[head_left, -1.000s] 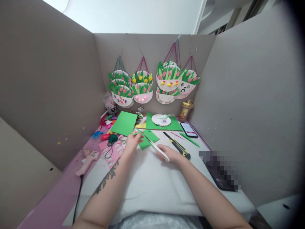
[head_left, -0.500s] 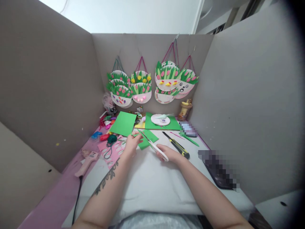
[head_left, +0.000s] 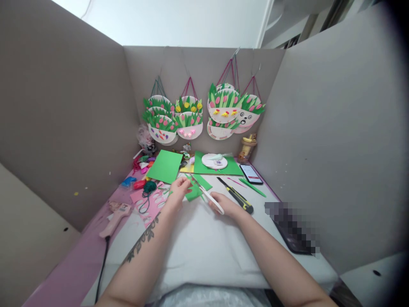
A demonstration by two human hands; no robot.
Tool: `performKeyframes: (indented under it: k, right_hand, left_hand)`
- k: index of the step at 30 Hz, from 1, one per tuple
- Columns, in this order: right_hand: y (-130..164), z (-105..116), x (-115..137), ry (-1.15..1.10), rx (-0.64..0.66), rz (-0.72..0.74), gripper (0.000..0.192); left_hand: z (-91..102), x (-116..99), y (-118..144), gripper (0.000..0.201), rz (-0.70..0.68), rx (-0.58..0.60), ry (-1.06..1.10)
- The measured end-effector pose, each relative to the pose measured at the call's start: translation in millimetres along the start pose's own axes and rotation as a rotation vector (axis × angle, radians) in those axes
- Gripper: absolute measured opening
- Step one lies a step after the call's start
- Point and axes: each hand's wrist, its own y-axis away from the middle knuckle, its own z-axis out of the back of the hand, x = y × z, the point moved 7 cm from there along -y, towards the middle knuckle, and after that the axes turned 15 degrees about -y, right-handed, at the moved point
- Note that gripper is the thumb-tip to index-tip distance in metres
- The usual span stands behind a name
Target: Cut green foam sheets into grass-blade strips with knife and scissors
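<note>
White-handled scissors [head_left: 213,200] are in my right hand [head_left: 225,205], its fingers wrapped around the handles. The blades point away and to the left, toward my left hand [head_left: 179,189]. That hand is closed in a pinch on a small piece of green paper [head_left: 188,176], most of it hidden by the fingers. Beneath the blades, a larger piece of green paper [head_left: 203,183] lies on the white table cover. Just left of my left hand is a pink sheet [head_left: 152,205] with cut-out holes.
To the right lie a utility knife [head_left: 240,200], a green pen [head_left: 254,188] and a phone [head_left: 251,174]. At left are a pink glue gun [head_left: 117,216] and dark green yarn [head_left: 149,186]. Behind are a green sheet [head_left: 166,167] and white paper plates [head_left: 207,162]. Decorated plates [head_left: 190,131] hang above.
The scissor blades have drawn closer together, and the green piece in my left hand shows less. Both hands have shifted only slightly.
</note>
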Motion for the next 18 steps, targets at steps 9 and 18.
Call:
performKeyframes:
  k: [9, 18]
  right_hand:
    - [-10, 45, -12, -0.019, -0.368, 0.108, 0.030]
    - [9, 92, 15, 0.726, -0.789, 0.173, 0.035]
  left_hand:
    - [1.4, 8, -6, 0.026, 0.031, 0.003, -0.016]
    - [-8.1, 14, -6, 0.022, 0.073, 0.027, 0.027]
